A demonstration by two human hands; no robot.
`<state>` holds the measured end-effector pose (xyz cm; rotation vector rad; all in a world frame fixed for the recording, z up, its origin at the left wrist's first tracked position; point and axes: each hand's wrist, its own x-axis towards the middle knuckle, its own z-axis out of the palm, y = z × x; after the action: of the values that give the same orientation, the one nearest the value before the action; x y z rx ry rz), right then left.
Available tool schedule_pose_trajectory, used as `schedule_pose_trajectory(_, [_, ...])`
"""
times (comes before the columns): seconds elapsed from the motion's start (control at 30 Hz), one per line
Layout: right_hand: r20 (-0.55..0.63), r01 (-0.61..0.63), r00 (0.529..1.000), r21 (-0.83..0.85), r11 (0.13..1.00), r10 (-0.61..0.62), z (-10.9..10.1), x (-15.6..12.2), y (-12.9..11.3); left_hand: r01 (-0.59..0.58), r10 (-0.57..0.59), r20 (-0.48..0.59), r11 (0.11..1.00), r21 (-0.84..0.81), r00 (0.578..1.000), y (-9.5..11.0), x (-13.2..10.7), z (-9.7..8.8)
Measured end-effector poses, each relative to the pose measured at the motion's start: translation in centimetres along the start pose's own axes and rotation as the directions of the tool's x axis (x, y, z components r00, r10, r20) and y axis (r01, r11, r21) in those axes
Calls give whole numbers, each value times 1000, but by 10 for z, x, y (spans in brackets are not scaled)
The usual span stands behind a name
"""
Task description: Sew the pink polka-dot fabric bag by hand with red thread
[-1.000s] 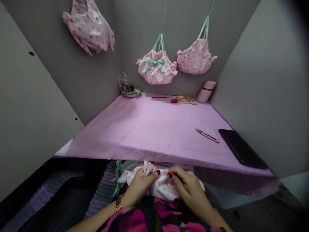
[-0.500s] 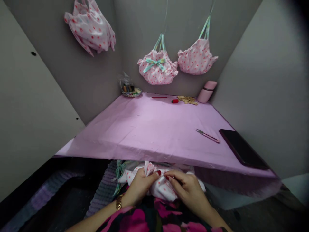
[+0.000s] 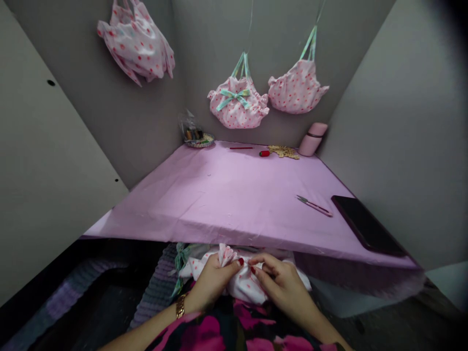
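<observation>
A white garment with pink dots (image 3: 248, 287) lies bunched in my lap, just under the table's front edge. My left hand (image 3: 215, 275) grips a gathered fold of it between thumb and fingers. At the fold's right side, my right hand (image 3: 278, 278) has its thumb and forefinger close together in a pinch; whatever is between those fingertips is too small to make out. A green ribbon bow (image 3: 180, 258) hangs at the garment's left end.
On the pink-covered table (image 3: 219, 195) lie thread snips (image 3: 314, 205), a dark phone (image 3: 365, 224), a red thread spool (image 3: 264, 153) and a thin red stick (image 3: 239, 147). A pink bottle (image 3: 313, 139) and a small basket (image 3: 201, 141) stand at the back. Dotted garments (image 3: 239, 109) hang above.
My right hand has shifted very slightly, its forefinger rising a little beside the fold. My left hand and the garment stay in place.
</observation>
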<state>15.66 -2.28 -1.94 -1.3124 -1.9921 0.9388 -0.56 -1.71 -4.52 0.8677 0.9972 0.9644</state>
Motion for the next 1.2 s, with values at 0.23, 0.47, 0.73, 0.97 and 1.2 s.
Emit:
schedule_pose_trajectory(0.23, [102, -56, 994, 137, 989, 42, 4, 0, 8, -13, 13, 13, 998, 61, 1000, 4, -1, -1])
schedule_pose_trajectory(0.47, [106, -85, 992, 163, 983, 69, 3, -1, 4, -20, 21, -8, 993, 117, 1000, 2, 0, -1])
schedule_pose_trajectory(0.73, [96, -86, 993, 152, 985, 72, 3, 1, 4, -17, 18, -11, 992, 122, 1000, 3, -2, -2])
schedule_pose_trajectory(0.97, [95, -98, 992, 159, 983, 83, 5, 1, 8, -17, 16, 10, 986, 166, 1000, 5, -2, -1])
schedule_pose_trajectory(1.2, [68, -86, 995, 121, 989, 78, 7, 1, 7, -20, 19, 8, 977, 213, 1000, 8, -3, -1])
